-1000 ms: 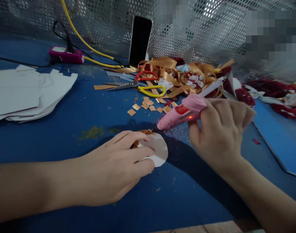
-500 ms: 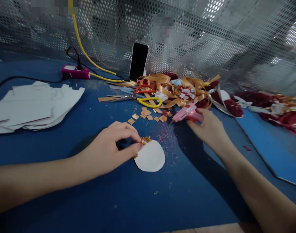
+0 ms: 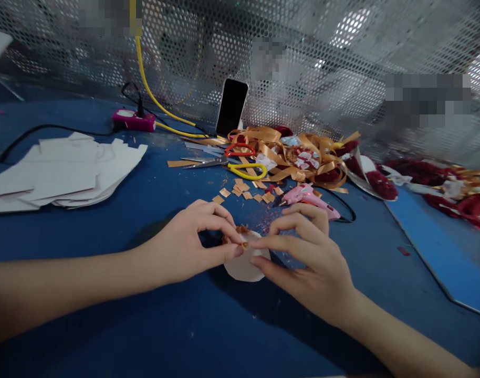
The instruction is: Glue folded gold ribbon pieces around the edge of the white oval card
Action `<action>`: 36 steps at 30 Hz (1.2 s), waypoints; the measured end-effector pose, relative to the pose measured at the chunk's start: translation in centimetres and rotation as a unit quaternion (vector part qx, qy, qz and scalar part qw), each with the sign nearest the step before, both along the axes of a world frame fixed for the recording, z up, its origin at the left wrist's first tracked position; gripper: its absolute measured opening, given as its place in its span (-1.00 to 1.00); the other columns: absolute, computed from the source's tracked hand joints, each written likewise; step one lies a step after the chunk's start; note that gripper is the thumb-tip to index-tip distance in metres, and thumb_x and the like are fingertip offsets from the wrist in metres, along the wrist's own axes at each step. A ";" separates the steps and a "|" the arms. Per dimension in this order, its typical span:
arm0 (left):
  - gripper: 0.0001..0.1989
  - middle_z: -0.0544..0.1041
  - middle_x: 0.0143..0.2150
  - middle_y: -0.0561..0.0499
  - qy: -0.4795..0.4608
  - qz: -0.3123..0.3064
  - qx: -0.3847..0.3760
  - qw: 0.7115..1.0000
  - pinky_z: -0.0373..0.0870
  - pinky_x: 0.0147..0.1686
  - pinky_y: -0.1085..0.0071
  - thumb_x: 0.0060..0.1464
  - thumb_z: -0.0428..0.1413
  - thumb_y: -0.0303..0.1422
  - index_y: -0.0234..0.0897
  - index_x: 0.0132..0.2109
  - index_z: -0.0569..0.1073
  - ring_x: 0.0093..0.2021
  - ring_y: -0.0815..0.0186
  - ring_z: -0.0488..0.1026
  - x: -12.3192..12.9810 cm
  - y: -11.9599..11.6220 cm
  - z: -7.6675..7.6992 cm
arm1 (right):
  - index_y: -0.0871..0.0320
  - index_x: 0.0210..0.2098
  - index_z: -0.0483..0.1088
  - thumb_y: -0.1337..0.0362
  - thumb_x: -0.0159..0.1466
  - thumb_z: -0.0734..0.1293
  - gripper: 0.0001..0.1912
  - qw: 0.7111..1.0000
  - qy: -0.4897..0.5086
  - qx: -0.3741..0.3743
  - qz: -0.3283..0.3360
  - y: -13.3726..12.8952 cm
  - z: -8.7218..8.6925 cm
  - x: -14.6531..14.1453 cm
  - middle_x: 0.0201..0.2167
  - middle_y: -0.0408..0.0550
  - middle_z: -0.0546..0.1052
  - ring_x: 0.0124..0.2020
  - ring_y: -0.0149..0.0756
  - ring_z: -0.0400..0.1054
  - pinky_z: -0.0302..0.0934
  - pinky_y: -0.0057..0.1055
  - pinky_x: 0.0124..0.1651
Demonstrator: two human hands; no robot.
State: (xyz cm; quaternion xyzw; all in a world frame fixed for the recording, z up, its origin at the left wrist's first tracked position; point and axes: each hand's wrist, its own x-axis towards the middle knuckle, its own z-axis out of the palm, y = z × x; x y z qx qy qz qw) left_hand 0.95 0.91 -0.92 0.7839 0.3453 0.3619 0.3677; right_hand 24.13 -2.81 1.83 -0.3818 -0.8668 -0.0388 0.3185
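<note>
My left hand (image 3: 202, 236) pinches a small folded piece of golden-brown ribbon (image 3: 244, 245) between thumb and forefinger, above a white paper disc (image 3: 243, 269). More brown ribbon bits (image 3: 243, 229) stand along the disc's upper left edge, partly hidden by my fingers. My right hand (image 3: 309, 257) hovers over the disc's right side, thumb and fingers apart, its forefinger tip close to the ribbon piece. Beyond it, a pink glue gun (image 3: 306, 197) lies on the blue table, nozzle to the left. Several flat ribbon squares (image 3: 242, 187) are scattered behind the disc.
Scissors (image 3: 246, 170) with red and yellow handles lie before a heap of ribbons (image 3: 291, 152). A phone (image 3: 232, 107) leans against the perforated metal screen (image 3: 303, 89). Stacked white sheets (image 3: 66, 173) and a magenta power strip (image 3: 135, 121) are left; a blue board (image 3: 437, 247) is right.
My right hand has let go of the glue gun, now lying on the table, and come left to the disc. A ribbon piece now shows in my left hand's pinch.
</note>
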 end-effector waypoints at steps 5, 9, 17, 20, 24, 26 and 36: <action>-0.96 0.58 -0.16 0.08 0.007 -0.017 0.019 1.000 0.32 0.06 0.29 0.10 0.30 -0.30 -0.09 -0.29 0.67 -0.05 0.28 0.45 0.1 -0.1 -0.2 | -0.01 -0.19 0.57 0.37 0.20 0.51 -0.80 0.998 0.005 0.068 -0.003 -0.1 -0.7 0.0 -0.37 -0.10 0.53 -0.02 -0.12 0.26 0.21 -0.13 0.09; -0.96 0.59 -0.17 0.08 0.011 -0.019 0.020 1.000 0.33 0.05 0.30 0.11 0.30 -0.29 -0.08 -0.29 0.67 -0.03 0.27 0.44 0.1 -0.1 -0.3 | 0.01 -0.19 0.58 0.31 0.18 0.53 -0.81 0.998 0.004 0.055 0.010 0.0 -0.9 0.1 -0.37 -0.09 0.54 -0.03 -0.10 0.28 0.24 -0.07 0.06; -0.91 0.58 -0.06 0.07 0.044 -0.029 0.041 0.998 0.31 0.13 0.23 0.13 0.27 -0.26 -0.07 -0.19 0.63 0.05 0.22 0.42 0.1 -0.4 -0.1 | 0.09 -0.29 0.54 0.43 0.21 0.46 -0.88 0.999 0.025 0.032 0.019 -0.1 -0.8 -0.1 -0.39 -0.09 0.54 -0.12 -0.18 0.35 0.30 -0.13 0.01; -0.65 0.49 0.13 -0.03 0.106 -0.003 0.065 0.992 0.26 0.21 0.13 0.12 0.25 -0.26 -0.14 0.06 0.53 0.20 0.10 0.31 0.1 -0.7 -0.2 | 0.14 -0.26 0.51 0.46 0.23 0.44 -0.87 0.999 0.034 -0.002 -0.003 0.5 -0.8 0.4 -0.37 -0.09 0.55 -0.27 -0.31 0.38 0.33 -0.25 -0.11; -0.47 0.47 0.16 -0.09 0.186 -0.002 0.080 0.979 0.25 0.23 0.08 0.11 0.26 -0.24 -0.25 0.20 0.41 0.22 0.02 0.24 0.1 -0.8 -0.3 | 0.10 -0.27 0.51 0.40 0.27 0.41 -0.92 0.997 0.043 -0.039 -0.046 1.7 -1.1 1.3 -0.36 -0.10 0.58 -0.28 -0.30 0.42 0.33 -0.27 -0.17; -0.48 0.49 0.17 -0.05 0.200 -0.017 0.078 0.976 0.25 0.22 0.08 0.11 0.25 -0.27 -0.21 0.21 0.40 0.22 0.03 0.23 0.2 -0.8 -0.3 | 0.08 -0.27 0.51 0.36 0.30 0.39 -0.95 0.994 0.046 -0.077 -0.058 2.0 -1.3 1.5 -0.36 -0.10 0.59 -0.28 -0.29 0.42 0.34 -0.25 -0.17; -0.41 0.24 0.43 -0.08 0.275 0.004 0.097 0.957 0.21 0.23 -0.25 0.11 0.17 -0.28 0.07 0.30 0.37 0.36 -0.19 0.10 0.7 -1.2 -0.2 | 0.08 -0.30 0.48 0.38 0.33 0.34 -0.90 0.993 0.012 -0.096 -0.062 2.2 -2.0 1.2 -0.38 -0.12 0.57 -0.29 -0.28 0.39 0.31 -0.27 -0.17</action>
